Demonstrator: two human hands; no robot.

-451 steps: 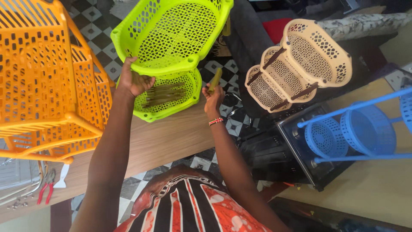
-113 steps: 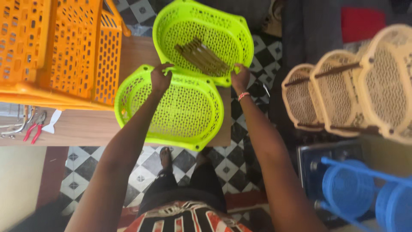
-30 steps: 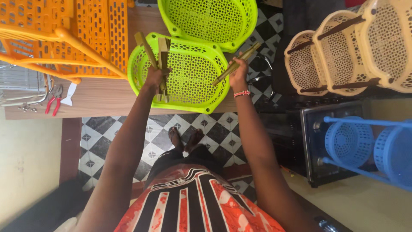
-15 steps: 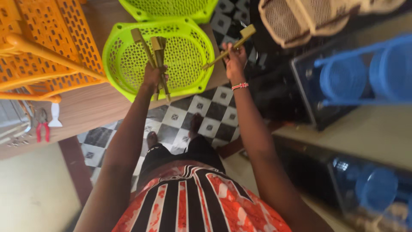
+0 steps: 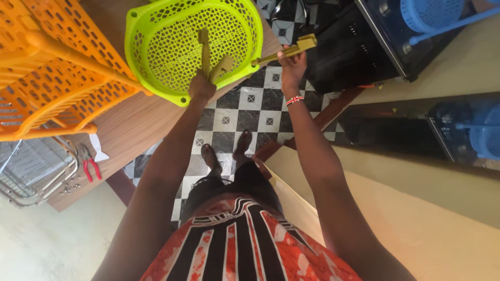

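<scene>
Around the basket: we see the lime-green perforated basket [image 5: 195, 44] on the wooden table [image 5: 133, 125]; an orange rack [image 5: 49, 67] stands just left of it, red-handled pliers [image 5: 89, 165] and a wire rack [image 5: 31, 171] lie farther down the table from it, and blue baskets [image 5: 432, 13] sit well to its right.
Left hand: our left hand [image 5: 201, 87], arm stretched forward, is closed around two olive-green plastic rods [image 5: 211, 57] that stick up over the basket's inside.
Right hand: our right hand [image 5: 291, 65], with a striped wristband [image 5: 294, 99], grips one olive-green rod [image 5: 284, 50] at the basket's right rim.
In the way: the rods cover part of the basket's mesh.
</scene>
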